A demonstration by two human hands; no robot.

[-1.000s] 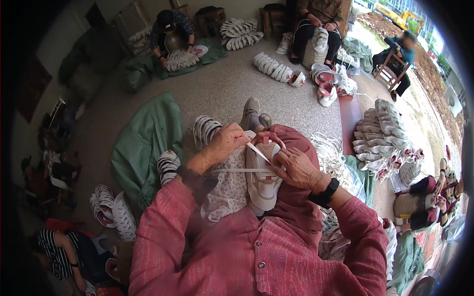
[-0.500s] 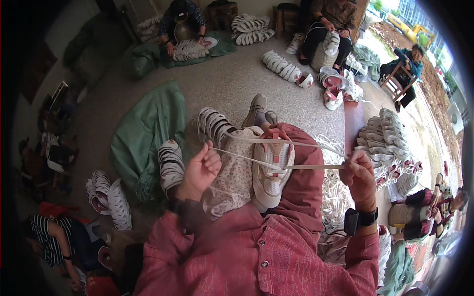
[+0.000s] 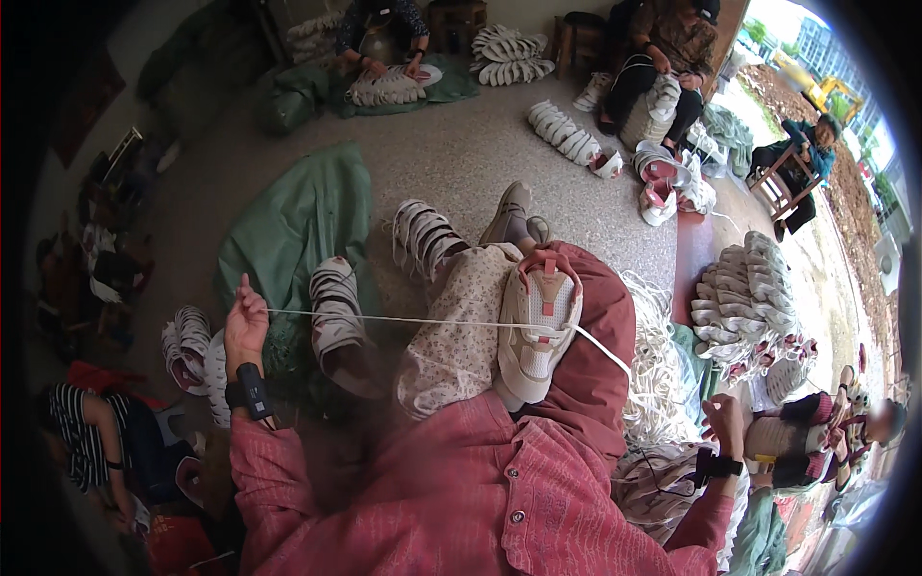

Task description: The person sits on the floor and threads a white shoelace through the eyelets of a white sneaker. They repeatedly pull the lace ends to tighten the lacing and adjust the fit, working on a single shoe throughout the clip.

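A beige and white sneaker (image 3: 541,331) with pink-red trim rests on my lap, toe toward me, with a white shoelace (image 3: 413,320) threaded through its eyelets. My left hand (image 3: 248,322) is far out to the left, fingers closed on one length of that lace, which runs taut to the shoe. The lace's other length bends slackly over my right thigh. Out to the right, my right hand (image 3: 723,422) is raised beside a pile of shoes, its fingers partly curled and apart, with no lace visible in it.
White laces (image 3: 658,374) lie heaped beside my right leg, near stacked pale shoes (image 3: 744,298). Laced shoes (image 3: 338,298) and a green sack (image 3: 303,226) are at my left. Several people sit around, one in a striped top (image 3: 86,432). More shoes (image 3: 567,134) line the floor ahead.
My left hand has moved far left, drawing the lace taut. My right hand has moved right and down, away from the lace it held. The upper lace strand no longer spans between my hands.
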